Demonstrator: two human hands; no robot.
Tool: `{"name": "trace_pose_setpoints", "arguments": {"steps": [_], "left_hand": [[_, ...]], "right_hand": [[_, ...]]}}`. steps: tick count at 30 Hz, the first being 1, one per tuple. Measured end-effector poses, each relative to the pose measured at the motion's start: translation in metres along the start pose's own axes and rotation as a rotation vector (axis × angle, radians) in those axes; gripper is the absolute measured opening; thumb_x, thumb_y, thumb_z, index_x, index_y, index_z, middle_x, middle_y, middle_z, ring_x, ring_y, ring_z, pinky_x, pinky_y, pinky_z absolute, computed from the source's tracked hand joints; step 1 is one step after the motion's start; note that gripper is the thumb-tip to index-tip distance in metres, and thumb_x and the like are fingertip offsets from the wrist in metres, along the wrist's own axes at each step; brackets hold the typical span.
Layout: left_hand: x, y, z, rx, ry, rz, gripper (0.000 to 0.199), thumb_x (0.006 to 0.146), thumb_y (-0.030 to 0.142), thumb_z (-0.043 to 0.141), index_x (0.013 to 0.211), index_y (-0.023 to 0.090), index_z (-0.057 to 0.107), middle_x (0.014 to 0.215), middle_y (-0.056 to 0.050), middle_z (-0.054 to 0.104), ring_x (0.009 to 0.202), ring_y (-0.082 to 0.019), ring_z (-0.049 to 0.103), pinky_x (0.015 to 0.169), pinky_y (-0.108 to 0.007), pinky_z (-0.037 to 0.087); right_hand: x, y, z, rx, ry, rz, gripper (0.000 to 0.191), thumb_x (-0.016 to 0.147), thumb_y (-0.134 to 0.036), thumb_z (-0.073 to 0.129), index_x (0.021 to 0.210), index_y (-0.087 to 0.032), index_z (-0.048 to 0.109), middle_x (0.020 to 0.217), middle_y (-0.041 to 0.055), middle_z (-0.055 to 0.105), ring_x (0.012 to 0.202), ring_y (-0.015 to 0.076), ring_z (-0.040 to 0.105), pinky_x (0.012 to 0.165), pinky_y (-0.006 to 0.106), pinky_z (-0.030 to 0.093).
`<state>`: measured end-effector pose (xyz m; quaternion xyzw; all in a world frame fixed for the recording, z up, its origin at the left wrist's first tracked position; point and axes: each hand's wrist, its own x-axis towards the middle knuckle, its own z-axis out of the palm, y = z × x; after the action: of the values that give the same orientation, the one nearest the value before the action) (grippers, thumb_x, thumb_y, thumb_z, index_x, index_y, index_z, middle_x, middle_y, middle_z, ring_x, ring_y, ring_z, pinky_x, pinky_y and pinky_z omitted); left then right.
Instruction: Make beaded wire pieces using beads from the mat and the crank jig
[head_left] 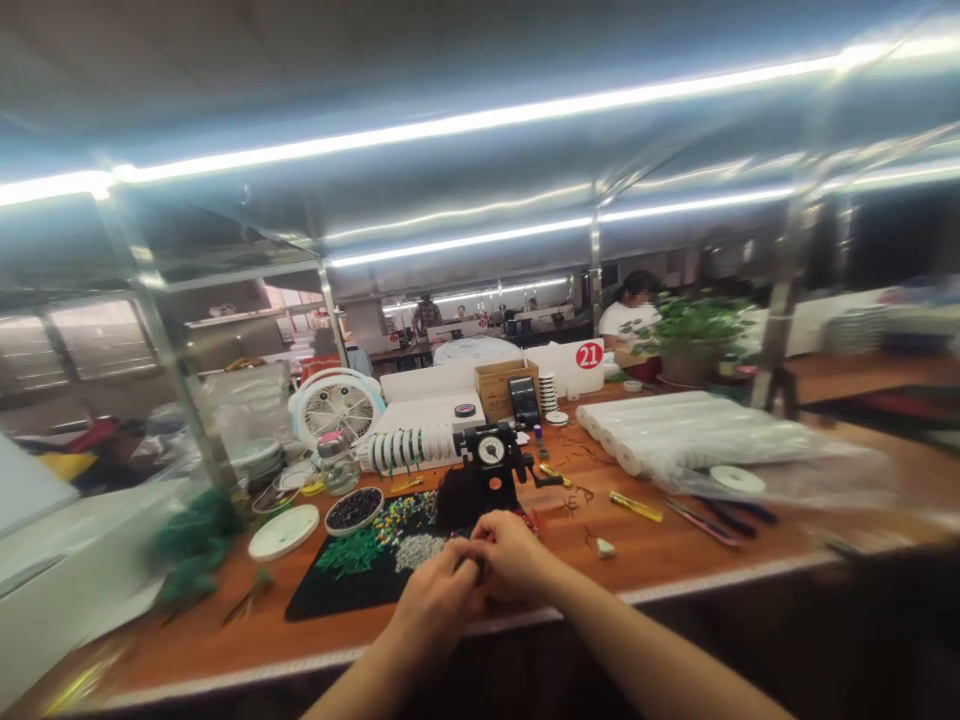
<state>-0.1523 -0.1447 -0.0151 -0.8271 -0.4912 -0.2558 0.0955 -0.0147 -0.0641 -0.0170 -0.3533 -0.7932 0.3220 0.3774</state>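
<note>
My left hand (441,592) and my right hand (511,552) meet at the table's front edge, fingers bent and pressed together around something dark and too small to name. Just beyond them stands a black winding device (491,465) with a round dial and a row of white spools (411,448) on its left. On a black mat (330,597) left of my hands lie green pieces (351,552), silvery-grey pieces (418,551) and multicoloured beads (405,516). A round white dish of black pieces (355,510) sits at the mat's back edge.
White wrapped rolls (660,430), a yellow cutter (635,506) and pliers (731,515) lie to the right. A white fan (337,412), a glass jar (339,470) and a white lid (284,532) are at the left. Metal posts rise from the table; a person (626,318) sits beyond.
</note>
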Motion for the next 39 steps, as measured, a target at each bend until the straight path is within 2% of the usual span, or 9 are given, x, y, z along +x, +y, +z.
{"name": "trace_pose_setpoints", "arguments": {"steps": [5, 7, 12, 16, 19, 22, 28, 33, 39], "left_hand": [[-0.001, -0.001, 0.002, -0.057, -0.005, 0.065, 0.018, 0.079, 0.010, 0.045, 0.082, 0.022, 0.057, 0.086, -0.005, 0.063, 0.072, -0.017, 0.058, 0.062, -0.025, 0.042], [-0.001, 0.005, 0.000, -0.131, -0.025, -0.008, 0.014, 0.081, 0.013, 0.045, 0.079, 0.021, 0.056, 0.083, -0.004, 0.062, 0.068, -0.017, 0.056, 0.061, -0.025, 0.041], [0.002, 0.016, -0.005, -0.704, 0.049, -0.615, 0.015, 0.071, 0.023, 0.058, 0.058, 0.018, 0.053, 0.058, 0.000, 0.054, 0.058, -0.015, 0.046, 0.055, -0.025, 0.035], [0.001, 0.019, 0.001, -1.051, 0.086, -0.930, 0.023, 0.064, 0.033, 0.060, 0.053, 0.019, 0.046, 0.043, 0.007, 0.037, 0.040, -0.009, 0.033, 0.043, -0.022, 0.026], [-0.001, 0.025, 0.007, -1.122, 0.105, -0.940, 0.026, 0.064, 0.039, 0.059, 0.056, 0.019, 0.044, 0.044, 0.007, 0.035, 0.038, -0.009, 0.034, 0.043, -0.022, 0.029], [-0.001, 0.029, 0.010, -1.148, 0.112, -0.929, 0.026, 0.064, 0.039, 0.057, 0.056, 0.019, 0.043, 0.043, 0.008, 0.034, 0.037, -0.009, 0.034, 0.043, -0.022, 0.029], [0.001, 0.019, 0.003, -1.008, 0.090, -0.860, 0.020, 0.062, 0.032, 0.058, 0.056, 0.018, 0.045, 0.045, 0.007, 0.041, 0.040, -0.009, 0.035, 0.045, -0.023, 0.030], [-0.002, 0.016, -0.010, -0.736, 0.048, -0.636, 0.013, 0.069, 0.027, 0.061, 0.061, 0.016, 0.059, 0.061, -0.001, 0.058, 0.062, -0.017, 0.050, 0.060, -0.028, 0.036], [-0.005, 0.021, -0.016, -0.574, 0.026, -0.420, 0.013, 0.082, 0.018, 0.049, 0.074, 0.018, 0.059, 0.077, -0.004, 0.061, 0.075, -0.018, 0.054, 0.072, -0.029, 0.039]], "right_hand": [[0.002, 0.000, 0.000, -0.032, 0.000, -0.012, 0.013, 0.068, -0.007, 0.060, 0.064, -0.016, 0.067, 0.066, 0.0007, 0.061, 0.064, 0.0133, 0.056, 0.058, 0.021, 0.040], [-0.006, -0.002, -0.001, -0.054, 0.030, -0.031, 0.015, 0.069, -0.005, 0.058, 0.068, -0.017, 0.067, 0.077, 0.0027, 0.059, 0.070, 0.0143, 0.055, 0.064, 0.022, 0.042], [-0.042, -0.009, -0.006, -0.057, 0.285, -0.171, 0.011, 0.079, -0.015, 0.055, 0.086, -0.018, 0.062, 0.090, 0.0068, 0.055, 0.082, 0.0181, 0.053, 0.076, 0.029, 0.041], [-0.064, -0.007, 0.002, -0.053, 0.207, -0.021, 0.019, 0.080, -0.029, 0.059, 0.064, -0.019, 0.060, 0.068, 0.0030, 0.056, 0.065, 0.0176, 0.053, 0.061, 0.028, 0.038], [-0.070, -0.004, 0.015, 0.004, 0.147, 0.093, 0.012, 0.075, -0.023, 0.064, 0.064, -0.019, 0.062, 0.068, 0.0029, 0.060, 0.065, 0.0180, 0.056, 0.060, 0.027, 0.038], [-0.072, -0.001, 0.025, 0.058, 0.157, 0.061, 0.013, 0.078, -0.015, 0.058, 0.067, -0.020, 0.064, 0.069, 0.0027, 0.060, 0.066, 0.0166, 0.057, 0.060, 0.025, 0.039], [-0.076, 0.004, 0.026, -0.374, 0.337, -0.358, 0.025, 0.085, -0.012, 0.043, 0.075, -0.020, 0.065, 0.071, 0.0064, 0.055, 0.068, 0.0200, 0.049, 0.061, 0.030, 0.038], [-0.064, 0.004, 0.017, -0.301, 0.242, -0.583, 0.025, 0.084, -0.007, 0.041, 0.085, -0.019, 0.062, 0.093, 0.0099, 0.054, 0.086, 0.0210, 0.051, 0.072, 0.030, 0.043], [-0.036, -0.012, -0.001, -0.120, 0.122, -0.299, 0.020, 0.084, -0.010, 0.044, 0.072, -0.018, 0.057, 0.081, 0.0027, 0.048, 0.070, 0.0133, 0.051, 0.064, 0.023, 0.042]]}}
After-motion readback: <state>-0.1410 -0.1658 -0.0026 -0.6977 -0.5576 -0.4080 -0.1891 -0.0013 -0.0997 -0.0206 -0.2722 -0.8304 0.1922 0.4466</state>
